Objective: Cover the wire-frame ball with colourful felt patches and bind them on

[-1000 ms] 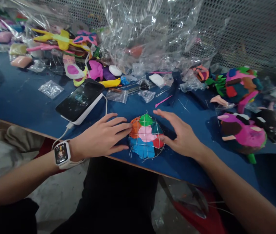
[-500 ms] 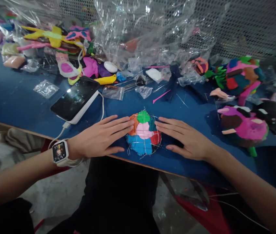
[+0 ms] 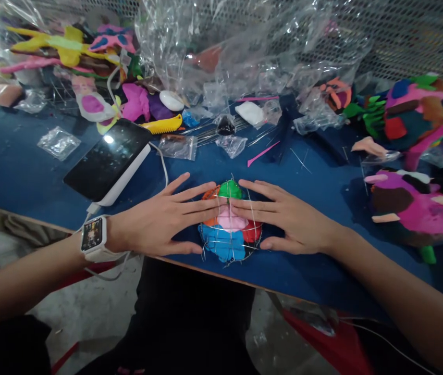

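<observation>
A rounded wire frame filled with patches of coloured modelling clay [image 3: 223, 244], in blue, pink, green, orange and red, lies near the table's front edge. From the left, my left hand [image 3: 159, 221] lays its outstretched fingers over the orange and pink patches. My right hand [image 3: 299, 219] reaches in from the other side, fingers spread across the upper right part. The fingertips of both hands nearly meet at the middle and hide some clay there. Both thumbs rest low, beside the frame's edge.
A phone on a white power bank [image 3: 108, 159] with a cable lies to the left. Clay-covered figures [image 3: 417, 208] stand at the right. Along the back are clear plastic bags [image 3: 241, 52], a yellow knife [image 3: 162, 125], a pink clay tool [image 3: 262, 153] and thin wires [image 3: 302, 160].
Both hands have moved inward, from the sides of the wire-framed clay to over its middle. The view has shifted slightly.
</observation>
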Demonstrator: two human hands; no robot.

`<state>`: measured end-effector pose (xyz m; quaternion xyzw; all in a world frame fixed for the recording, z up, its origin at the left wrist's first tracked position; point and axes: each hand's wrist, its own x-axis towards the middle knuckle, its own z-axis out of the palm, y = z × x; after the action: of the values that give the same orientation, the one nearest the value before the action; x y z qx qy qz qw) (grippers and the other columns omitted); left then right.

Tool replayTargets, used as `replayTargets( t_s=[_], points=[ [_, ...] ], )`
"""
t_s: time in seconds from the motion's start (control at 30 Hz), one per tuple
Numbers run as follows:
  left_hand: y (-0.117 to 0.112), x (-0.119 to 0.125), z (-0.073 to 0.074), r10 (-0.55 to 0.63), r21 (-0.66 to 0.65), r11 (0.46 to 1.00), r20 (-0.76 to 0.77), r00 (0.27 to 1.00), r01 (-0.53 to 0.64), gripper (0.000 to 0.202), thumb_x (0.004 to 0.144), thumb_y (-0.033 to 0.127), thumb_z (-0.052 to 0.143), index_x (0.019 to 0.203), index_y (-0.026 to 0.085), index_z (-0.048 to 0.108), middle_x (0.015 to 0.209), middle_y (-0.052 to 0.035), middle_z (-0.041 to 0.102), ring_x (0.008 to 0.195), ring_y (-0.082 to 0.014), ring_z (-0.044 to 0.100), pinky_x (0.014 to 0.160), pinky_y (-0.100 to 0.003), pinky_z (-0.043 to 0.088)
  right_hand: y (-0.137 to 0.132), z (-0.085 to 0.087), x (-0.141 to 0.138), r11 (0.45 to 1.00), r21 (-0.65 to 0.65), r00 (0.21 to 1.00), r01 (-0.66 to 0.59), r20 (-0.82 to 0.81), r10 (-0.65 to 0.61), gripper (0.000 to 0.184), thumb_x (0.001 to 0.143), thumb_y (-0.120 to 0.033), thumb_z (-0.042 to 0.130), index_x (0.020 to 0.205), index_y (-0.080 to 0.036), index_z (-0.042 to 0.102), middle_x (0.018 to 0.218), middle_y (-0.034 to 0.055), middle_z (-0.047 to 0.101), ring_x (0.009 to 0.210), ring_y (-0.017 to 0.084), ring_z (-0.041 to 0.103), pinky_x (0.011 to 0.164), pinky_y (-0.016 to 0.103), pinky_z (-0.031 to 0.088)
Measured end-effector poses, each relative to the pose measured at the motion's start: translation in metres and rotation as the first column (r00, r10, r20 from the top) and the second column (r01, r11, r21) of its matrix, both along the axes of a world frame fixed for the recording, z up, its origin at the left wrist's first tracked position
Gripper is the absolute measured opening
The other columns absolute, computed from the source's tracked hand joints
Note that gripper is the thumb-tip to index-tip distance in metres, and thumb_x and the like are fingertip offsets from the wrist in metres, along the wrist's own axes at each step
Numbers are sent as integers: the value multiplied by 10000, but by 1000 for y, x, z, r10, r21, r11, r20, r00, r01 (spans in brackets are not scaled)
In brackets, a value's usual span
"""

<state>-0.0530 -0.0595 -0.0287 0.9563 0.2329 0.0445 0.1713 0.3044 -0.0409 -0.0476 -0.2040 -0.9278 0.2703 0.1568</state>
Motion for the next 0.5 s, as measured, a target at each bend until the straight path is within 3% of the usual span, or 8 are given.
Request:
replayTargets(
  t_s=[0.2,0.33,0.5],
  points=[
    [-1,2,1,17,-14,1000,-34,999,-17,805,1074,600,676,1788,352,400,1801,-63,509,1785,-381,256,1463,-708,69,-3,0,1,1000,26,994,-8,-108,11,729,1095,-522,718,1761,-369,465,1693,46,655,1738,337,394,1384,625,423],
    [-1,4,2,18,-17,1000,-29,999,-18,763,1090,608,644,1773,341,435,1809,-62,499,1790,-372,243,1472,-685,50,-6,4,-4,999,26,982,40,-184,-34,570,1163,-394,616,1726,-366,528,1697,24,653,1712,292,448,1364,560,481],
    [1,8,3,13,-28,999,-62,998,-14,717,1107,612,608,1763,370,445,1835,-35,459,1807,-370,173,1464,-704,27,-11,5,-13,996,54,976,70,-212,-57,533,1170,-276,598,1679,-430,575,1706,-22,640,1700,273,470,1353,567,505]
  ],
)
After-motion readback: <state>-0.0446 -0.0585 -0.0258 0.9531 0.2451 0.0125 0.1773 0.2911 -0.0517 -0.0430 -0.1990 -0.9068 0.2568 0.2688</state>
